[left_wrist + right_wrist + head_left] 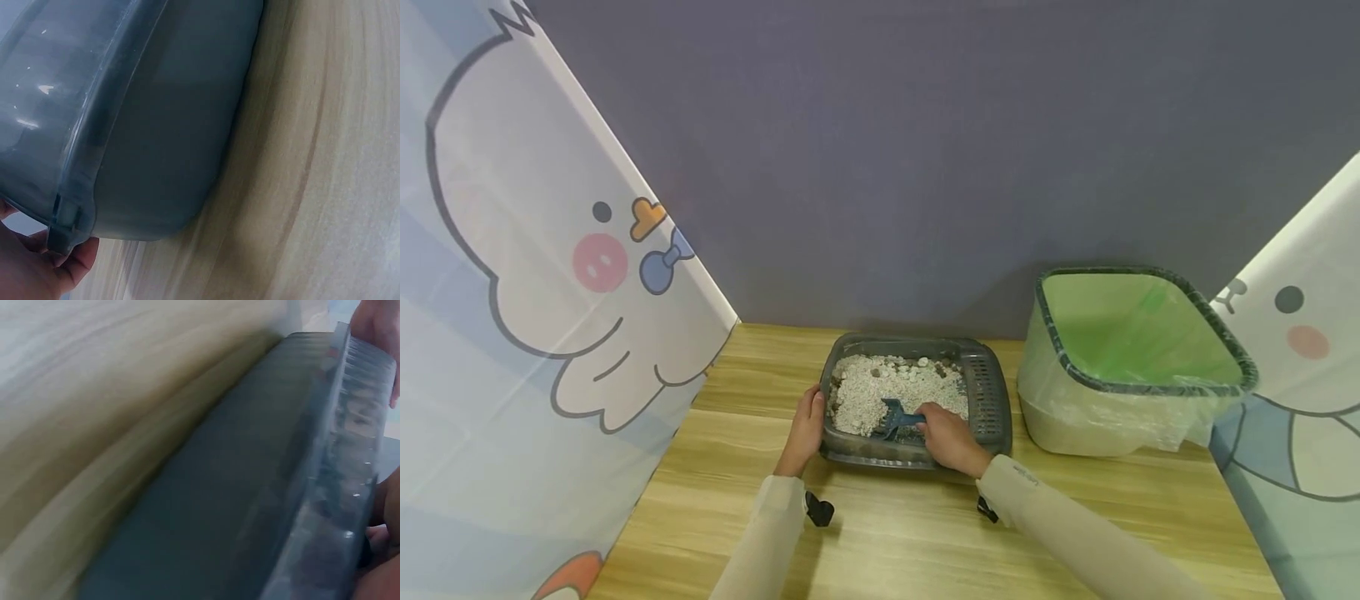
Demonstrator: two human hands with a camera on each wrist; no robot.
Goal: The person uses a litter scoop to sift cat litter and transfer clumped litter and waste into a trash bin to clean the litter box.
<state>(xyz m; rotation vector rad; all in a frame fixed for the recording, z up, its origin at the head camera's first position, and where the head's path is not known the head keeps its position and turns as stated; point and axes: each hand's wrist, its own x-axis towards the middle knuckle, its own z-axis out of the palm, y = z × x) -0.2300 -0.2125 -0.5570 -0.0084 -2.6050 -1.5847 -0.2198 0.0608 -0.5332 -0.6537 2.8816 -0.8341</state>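
Blue plastic scoop (pixel 895 417), gripped by right hand (pixel 953 438), apparently digging pale granular litter (pixel 917 385); left hand (pixel 805 425) clasps rectangular grey plastic tray (pixel 880 452) rim. Next move calls for level lift.

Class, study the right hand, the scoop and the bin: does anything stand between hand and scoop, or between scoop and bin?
Nothing visible stands between the right hand and the blue scoop: the hand grips its handle. Between scoop and bin stand the tray's slotted end and rim, then the bin's own wall.
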